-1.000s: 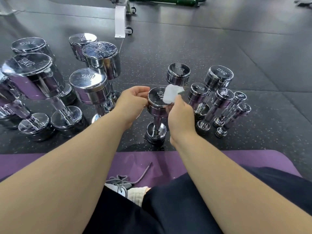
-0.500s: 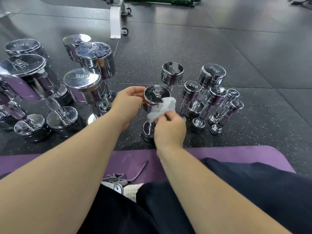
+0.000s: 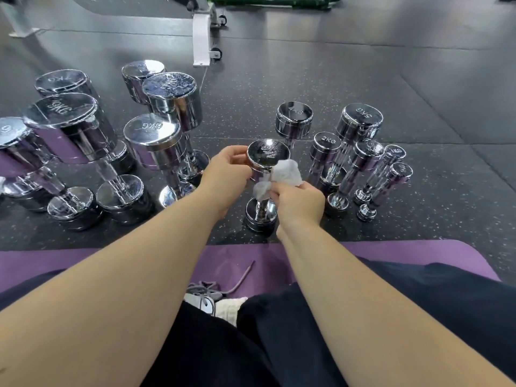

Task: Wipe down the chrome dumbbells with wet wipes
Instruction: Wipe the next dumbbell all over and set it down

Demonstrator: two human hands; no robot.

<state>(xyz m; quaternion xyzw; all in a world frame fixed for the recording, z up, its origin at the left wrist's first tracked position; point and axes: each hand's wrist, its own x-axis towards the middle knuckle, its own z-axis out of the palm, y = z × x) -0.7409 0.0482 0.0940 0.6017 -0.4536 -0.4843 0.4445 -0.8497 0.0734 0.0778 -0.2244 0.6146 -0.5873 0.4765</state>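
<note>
A small chrome dumbbell (image 3: 268, 155) stands upright on the black floor in front of me. My left hand (image 3: 226, 171) grips the left side of its top head. My right hand (image 3: 300, 203) holds a crumpled white wet wipe (image 3: 283, 175) pressed around the handle just below that head. Large chrome dumbbells (image 3: 156, 138) stand on end to the left. Smaller ones (image 3: 360, 124) stand in a cluster to the right.
A purple mat (image 3: 391, 251) lies under my crossed legs, with a grey shoe (image 3: 203, 298) and white sock between them. A white wheeled equipment leg (image 3: 201, 37) and a green frame (image 3: 273, 0) stand at the back on the speckled rubber floor.
My right hand has brought the wipe down from the top face of the dumbbell's head to the handle beneath it. My left hand has kept its hold on the head.
</note>
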